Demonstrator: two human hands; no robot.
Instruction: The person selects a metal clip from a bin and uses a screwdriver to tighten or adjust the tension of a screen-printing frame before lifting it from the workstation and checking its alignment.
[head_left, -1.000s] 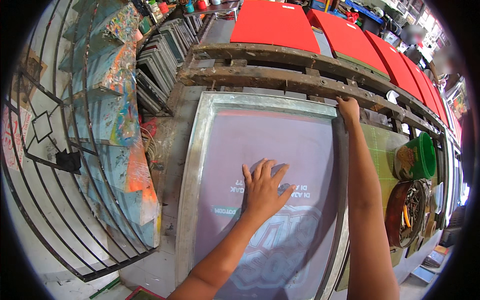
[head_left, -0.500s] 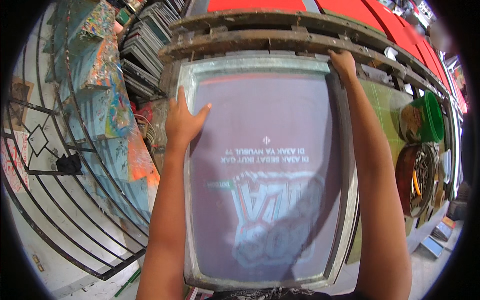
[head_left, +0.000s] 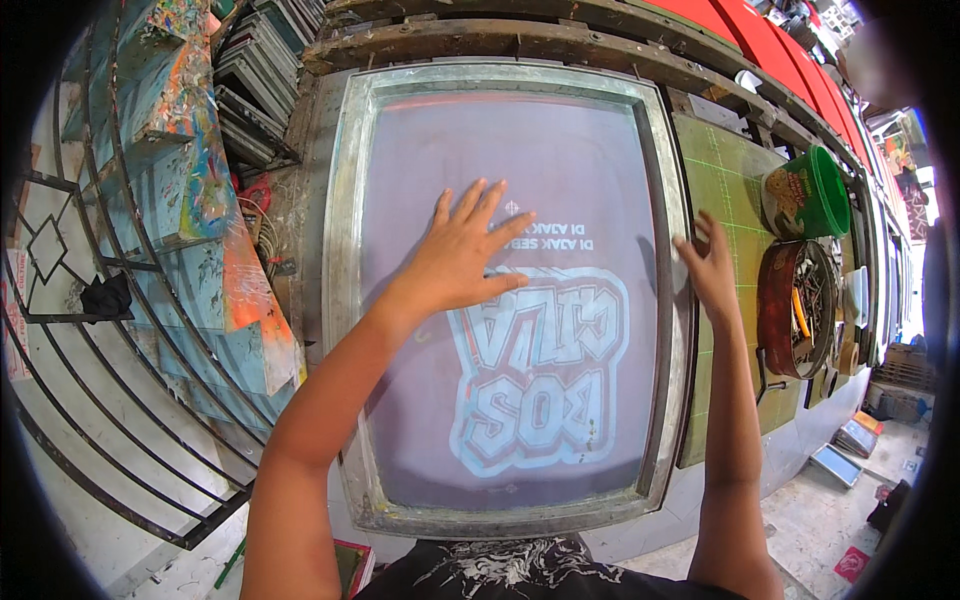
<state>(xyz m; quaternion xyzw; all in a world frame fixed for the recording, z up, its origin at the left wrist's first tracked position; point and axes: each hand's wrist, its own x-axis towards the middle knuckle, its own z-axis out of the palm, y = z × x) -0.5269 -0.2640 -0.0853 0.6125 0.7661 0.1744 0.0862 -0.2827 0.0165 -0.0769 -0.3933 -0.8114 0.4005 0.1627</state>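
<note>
A screen-printing frame (head_left: 348, 215) with a worn metallic rim lies in front of me. Its purplish mesh (head_left: 500, 140) carries a pale blue block-letter stencil (head_left: 540, 370) that reads upside down and mirrored from here. My left hand (head_left: 468, 248) is spread open over the middle of the mesh, covering part of the smaller lettering; whether the palm presses on it I cannot tell. Beside the right rail of the frame is my right hand (head_left: 710, 265), fingers apart and slightly bent, with nothing in them. Its fingertips are close to the rail.
To the right, a green gridded board (head_left: 705, 185) bears a green bucket (head_left: 815, 195) and a round tin (head_left: 795, 310) of small pieces. Wooden rails (head_left: 480, 42) cross behind the frame. Leftward are black metal bars (head_left: 120, 405), paint-splashed steps (head_left: 190, 210) and stacked frames (head_left: 262, 75).
My left hand has gone from the frame's left rim to over the mesh. My right hand has let go of the far right corner and come nearer. The view has shifted.
</note>
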